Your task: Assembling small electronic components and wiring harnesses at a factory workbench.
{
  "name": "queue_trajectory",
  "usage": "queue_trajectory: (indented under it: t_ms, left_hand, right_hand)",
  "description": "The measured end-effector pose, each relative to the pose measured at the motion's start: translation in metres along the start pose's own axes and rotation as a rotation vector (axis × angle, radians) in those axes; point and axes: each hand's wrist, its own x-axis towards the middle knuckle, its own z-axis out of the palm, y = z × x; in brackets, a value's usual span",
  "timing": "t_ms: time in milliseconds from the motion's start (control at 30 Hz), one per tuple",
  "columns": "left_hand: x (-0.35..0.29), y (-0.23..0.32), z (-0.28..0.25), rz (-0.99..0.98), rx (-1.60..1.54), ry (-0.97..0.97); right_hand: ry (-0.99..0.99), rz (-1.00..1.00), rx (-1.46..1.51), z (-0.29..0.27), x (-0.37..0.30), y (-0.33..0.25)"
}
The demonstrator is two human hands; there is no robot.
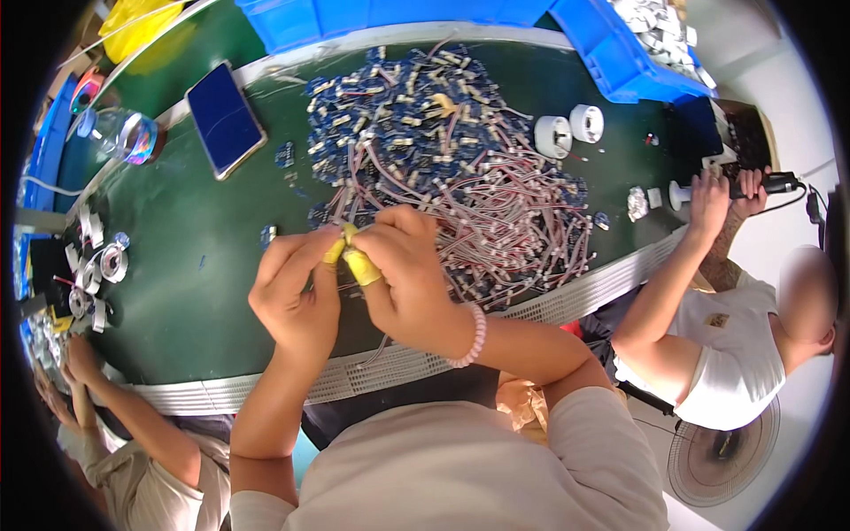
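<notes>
My left hand (297,288) and my right hand (409,279) meet fingertip to fingertip over the green work table (212,310). Both are closed in a pinch, with yellow wrapping on some fingertips. What lies between the fingers is small and mostly covered, so I cannot make out its kind. Just beyond them spreads a heap of small blue circuit boards (381,111) with pale connectors. Its near right part is a tangle of thin red-and-white cables (518,208) with white plugs. A single loose board (268,234) lies left of my left hand.
A dark tablet (226,119) and a clear bottle (124,134) are at the left. Two white round parts (553,137) stand right of the heap. Blue bins (390,22) line the back. On the right, a co-worker holds a black tool (779,183); another co-worker's arm (133,416) reaches in at left.
</notes>
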Motion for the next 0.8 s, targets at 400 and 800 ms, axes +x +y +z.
queue_trajectory:
  t_ms: [400, 800]
  left_hand:
    - [0.006, -0.033, -0.096, -0.303, -0.094, 0.110]
    - [0.023, -0.041, -0.074, 0.011, 0.483, -0.175]
  right_hand:
    - [0.757, 0.345, -0.389, -0.119, -0.003, 0.066]
    - [0.682, 0.163, 0.009, -0.142, 0.013, 0.097]
